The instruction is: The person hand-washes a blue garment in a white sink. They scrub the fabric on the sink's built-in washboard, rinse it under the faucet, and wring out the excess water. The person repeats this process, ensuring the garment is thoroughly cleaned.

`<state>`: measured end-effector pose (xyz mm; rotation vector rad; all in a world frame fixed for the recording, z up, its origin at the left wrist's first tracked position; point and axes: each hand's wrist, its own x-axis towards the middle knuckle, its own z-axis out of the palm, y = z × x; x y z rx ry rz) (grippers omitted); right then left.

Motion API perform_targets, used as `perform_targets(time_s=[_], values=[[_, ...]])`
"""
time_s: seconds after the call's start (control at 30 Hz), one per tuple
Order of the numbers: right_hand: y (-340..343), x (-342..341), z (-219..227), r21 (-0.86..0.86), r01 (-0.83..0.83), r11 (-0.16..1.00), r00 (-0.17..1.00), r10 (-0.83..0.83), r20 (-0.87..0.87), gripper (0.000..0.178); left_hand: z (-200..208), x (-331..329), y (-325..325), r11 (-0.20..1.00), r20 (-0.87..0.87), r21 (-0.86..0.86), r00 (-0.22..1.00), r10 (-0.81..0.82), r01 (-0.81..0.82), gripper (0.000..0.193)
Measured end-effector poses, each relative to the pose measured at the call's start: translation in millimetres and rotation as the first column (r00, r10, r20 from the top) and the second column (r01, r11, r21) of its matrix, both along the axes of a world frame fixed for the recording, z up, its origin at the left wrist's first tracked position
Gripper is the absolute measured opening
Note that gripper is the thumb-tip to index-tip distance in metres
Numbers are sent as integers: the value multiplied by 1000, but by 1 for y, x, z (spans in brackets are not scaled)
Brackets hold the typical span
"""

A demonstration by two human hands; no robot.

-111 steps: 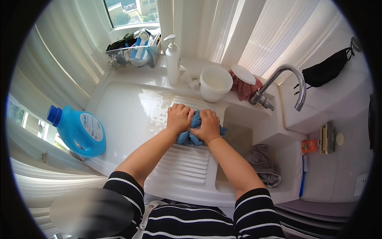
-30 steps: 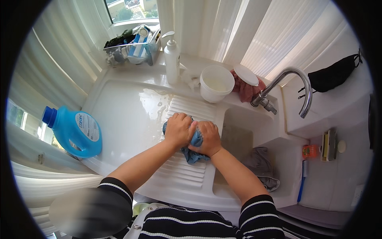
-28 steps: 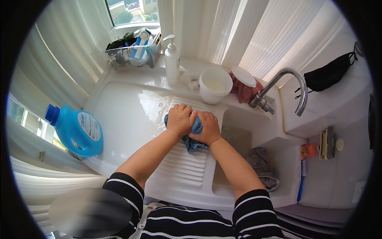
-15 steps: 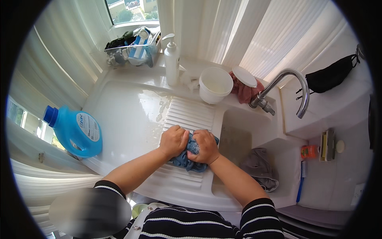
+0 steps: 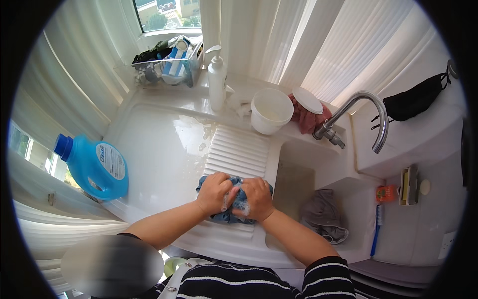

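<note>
A wet blue cloth [image 5: 229,218] lies bunched on the ridged washboard [image 5: 236,149] moulded into the white sink counter. My left hand [image 5: 214,193] is closed on the cloth's left part, with suds by the thumb. Close beside it, my right hand [image 5: 255,198] grips the right part, and white foam shows between the two hands. Both sets of fingers are curled into the fabric, which partly hides their tips. What kind of garment or cloth it is, I cannot tell.
Right of the washboard, a grey cloth [image 5: 323,214] lies in the basin beneath a curved tap [image 5: 368,99]. A white tub [image 5: 271,110] and pump bottle [image 5: 216,84] stand behind. A blue detergent bottle [image 5: 94,167] is at left. A blue brush [image 5: 377,231] lies at right.
Both hands have moved toward me down the washboard, still gripping the blue cloth. The cloth now spreads wider, with an end showing left of my left hand, and more foam is visible.
</note>
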<state>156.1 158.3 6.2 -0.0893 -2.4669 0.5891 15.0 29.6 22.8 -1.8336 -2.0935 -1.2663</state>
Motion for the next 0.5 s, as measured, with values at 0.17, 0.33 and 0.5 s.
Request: perform_targets(time_s=[0.17,0.33,0.5], values=[[58,-56,8,-4,280,960,945,-275,177,71,-8,-56,87,983,-8,-1,983,184,-184,31],[10,21,51,-102,-43,994,989,57,133,100,36,-10,-11,982,14,-183,999,-41,43,62],[-10,10,3,-64,-26,998,1000,26,4,71,-18,3,-19,983,21,-181,1000,18,-14,28]])
